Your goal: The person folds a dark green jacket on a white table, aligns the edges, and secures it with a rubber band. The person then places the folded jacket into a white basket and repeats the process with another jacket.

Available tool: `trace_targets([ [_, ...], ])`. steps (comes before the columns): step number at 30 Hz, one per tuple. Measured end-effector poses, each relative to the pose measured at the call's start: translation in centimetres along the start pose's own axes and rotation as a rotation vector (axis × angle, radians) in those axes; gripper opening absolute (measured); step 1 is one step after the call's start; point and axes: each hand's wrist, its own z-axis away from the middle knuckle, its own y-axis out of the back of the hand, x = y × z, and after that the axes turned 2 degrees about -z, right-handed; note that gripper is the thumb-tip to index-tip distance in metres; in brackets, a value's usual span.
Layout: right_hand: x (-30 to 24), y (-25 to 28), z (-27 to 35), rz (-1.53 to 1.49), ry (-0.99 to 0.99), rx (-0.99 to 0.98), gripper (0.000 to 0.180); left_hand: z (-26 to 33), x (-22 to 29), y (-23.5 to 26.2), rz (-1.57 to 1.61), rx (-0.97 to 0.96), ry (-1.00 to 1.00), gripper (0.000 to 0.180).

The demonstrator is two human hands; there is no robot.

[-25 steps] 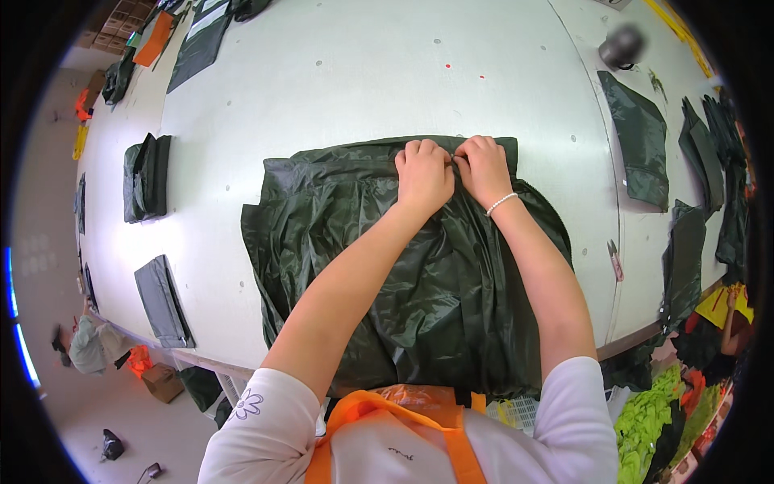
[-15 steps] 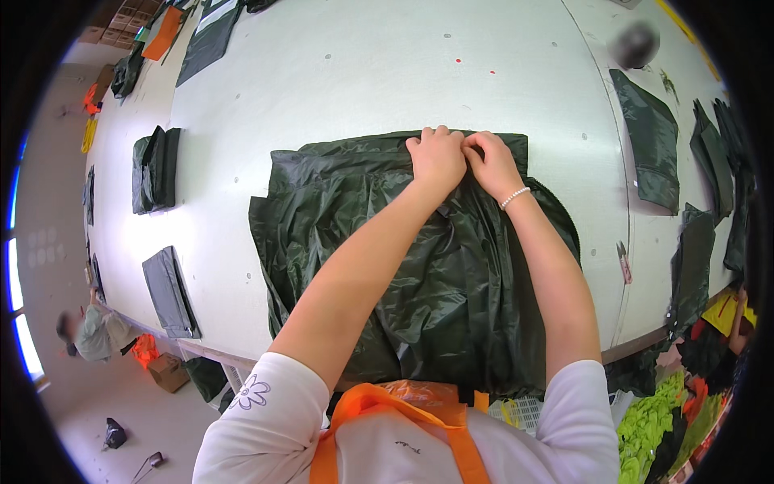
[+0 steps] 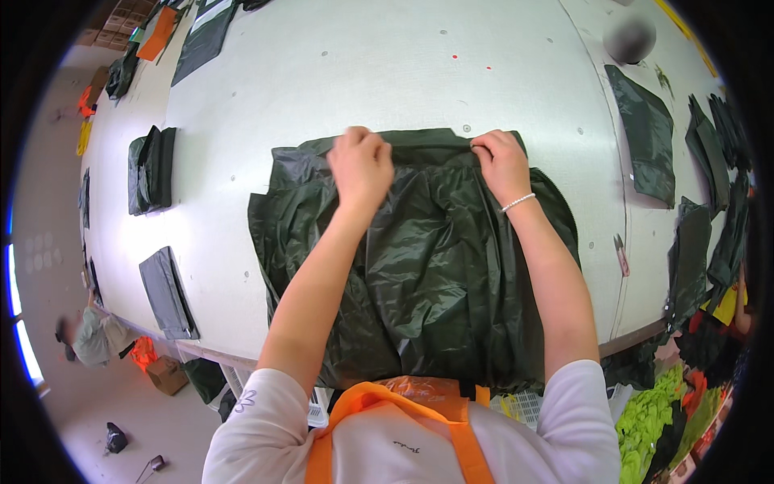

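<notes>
A glossy dark green rain jacket (image 3: 427,266) lies spread and wrinkled on the white table in front of me, its upper band toward the far side. My left hand (image 3: 360,171) is at the left part of that band with fingers curled onto the fabric; it is slightly blurred. At the band's right part, my right hand (image 3: 501,168) pinches the edge between thumb and fingers. A zipper runs down the jacket's right edge. Its lower end drops over the table's near edge at my apron (image 3: 427,403).
Folded dark green garments (image 3: 153,171) lie at the left, with a flat folded piece (image 3: 168,292) nearer. More dark pieces (image 3: 642,133) are along the right. Small snips (image 3: 622,256) rest right of the jacket. A person (image 3: 93,335) is at far left; bright green fabric (image 3: 649,423) is piled lower right.
My left hand has moved left along the upper band, away from my right hand. The right hand has shifted slightly right and still pinches the edge.
</notes>
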Motion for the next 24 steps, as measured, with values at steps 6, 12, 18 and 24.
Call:
trace_targets([
  [6, 2.1, 0.5, 0.5, 0.048, -0.156, 0.012, 0.003, -0.4, -8.7, 1.5, -0.085, 0.017, 0.439, 0.017],
  [12, 3.1, 6.7, 2.9, 0.098, -0.142, 0.106, 0.017, 0.5, -10.8, 5.6, -0.137, 0.119, 0.326, 0.043],
  [18, 15.9, 20.9, 19.2, 0.55, -0.5, 0.006, 0.037, 6.6, -17.6, 10.5, -0.126, -0.169, 0.661, 0.056],
  [24, 13.7, 19.3, 21.6, 0.576, -0.409, 0.039, 0.017, 8.3, -18.3, 7.9, 0.391, -0.027, 0.81, 0.03],
])
